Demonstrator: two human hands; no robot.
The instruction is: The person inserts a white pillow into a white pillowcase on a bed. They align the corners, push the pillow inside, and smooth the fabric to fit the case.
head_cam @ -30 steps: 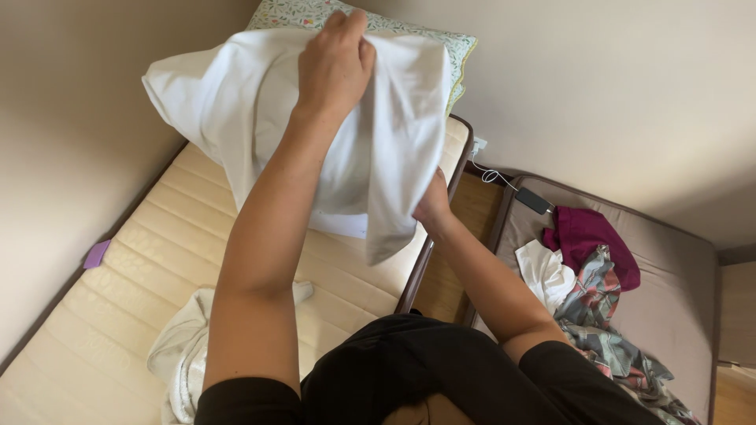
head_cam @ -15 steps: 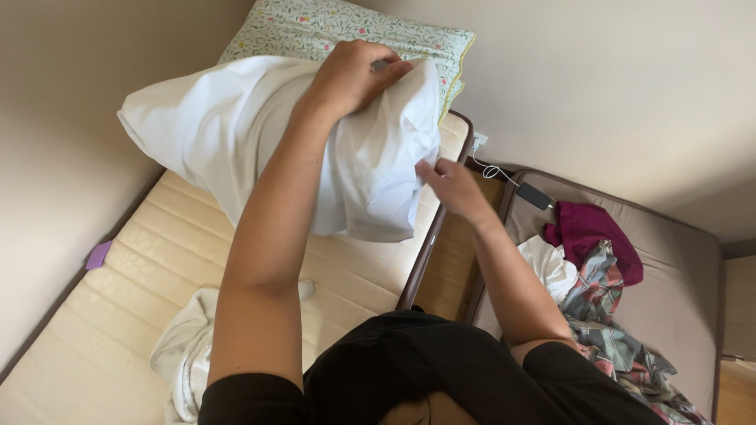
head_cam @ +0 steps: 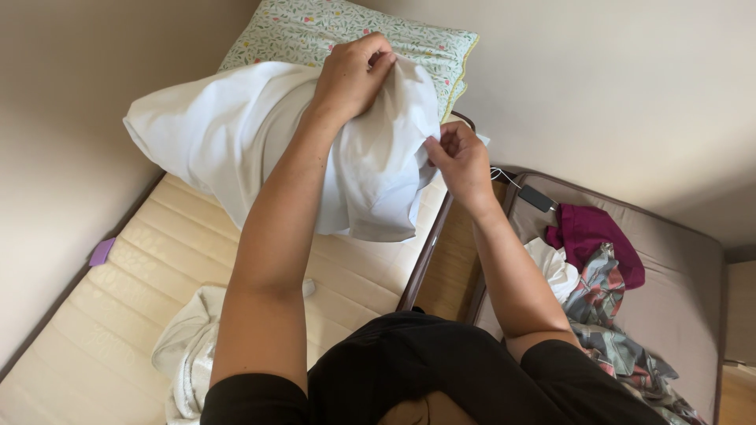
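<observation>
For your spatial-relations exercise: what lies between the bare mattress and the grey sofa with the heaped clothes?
In the head view, a strip of wooden floor separates the mattress from the grey sofa; the bed's dark frame edge borders it.

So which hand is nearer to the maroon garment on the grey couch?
Right. The right hand pinches the white pillowcase's edge, up and left of the maroon garment. The left hand grips the pillowcase higher, farther left.
</observation>
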